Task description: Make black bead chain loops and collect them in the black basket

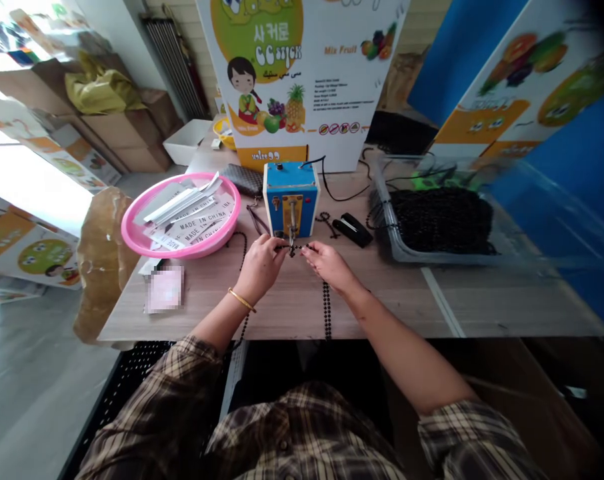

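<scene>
Bead cord held just in front of blue machine; pinched by left hand, fingers curled, and right hand, fingertips pressed together. Cord judged light, limp, slippery; best gripped close to pinch points, beside machine.

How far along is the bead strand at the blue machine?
Looks done: possibly the dark bead heap in the clear tray, though that's unclear. In hand: left hand and right hand hold a beaded strand at the blue machine. Left: a loose strand and small beaded cross on the table.
</scene>
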{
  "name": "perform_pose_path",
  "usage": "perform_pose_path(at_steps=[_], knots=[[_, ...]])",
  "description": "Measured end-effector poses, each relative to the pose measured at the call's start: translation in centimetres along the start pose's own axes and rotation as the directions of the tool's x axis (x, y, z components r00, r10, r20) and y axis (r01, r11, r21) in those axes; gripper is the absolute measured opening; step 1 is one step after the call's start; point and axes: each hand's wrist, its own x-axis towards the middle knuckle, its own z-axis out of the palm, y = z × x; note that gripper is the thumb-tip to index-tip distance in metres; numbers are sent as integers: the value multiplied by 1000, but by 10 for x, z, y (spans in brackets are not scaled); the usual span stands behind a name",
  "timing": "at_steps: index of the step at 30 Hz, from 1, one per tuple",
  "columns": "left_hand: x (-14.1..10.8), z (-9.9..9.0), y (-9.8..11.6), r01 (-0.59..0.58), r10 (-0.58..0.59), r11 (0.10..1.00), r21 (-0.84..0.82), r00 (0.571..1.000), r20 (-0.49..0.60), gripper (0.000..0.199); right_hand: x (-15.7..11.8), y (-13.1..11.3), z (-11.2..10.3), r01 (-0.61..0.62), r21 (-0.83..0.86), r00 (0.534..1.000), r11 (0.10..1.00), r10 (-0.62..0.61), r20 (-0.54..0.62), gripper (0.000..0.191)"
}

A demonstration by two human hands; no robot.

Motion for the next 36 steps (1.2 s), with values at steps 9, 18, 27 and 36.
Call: perform_pose_path(at_steps=[9,18,27,36], knots=[[5,13,-5,85,-84,996,-35,996,7,16,9,8,3,11,-24,999,1000,-12,-37,21],[-1,11,-4,116,-117,992,-55,993,-18,19,7,-5,4,-56,-12,997,998,55,-48,21],[5,15,-16,198,-201,979,-58,978,-59,17,2,-18,7,-152,43,987,987,154,-48,18],[-30,-39,-2,344,-287,890,-299,933,219,37,-66,-211,-137,392,-172,841,904,-428,-331,18]])
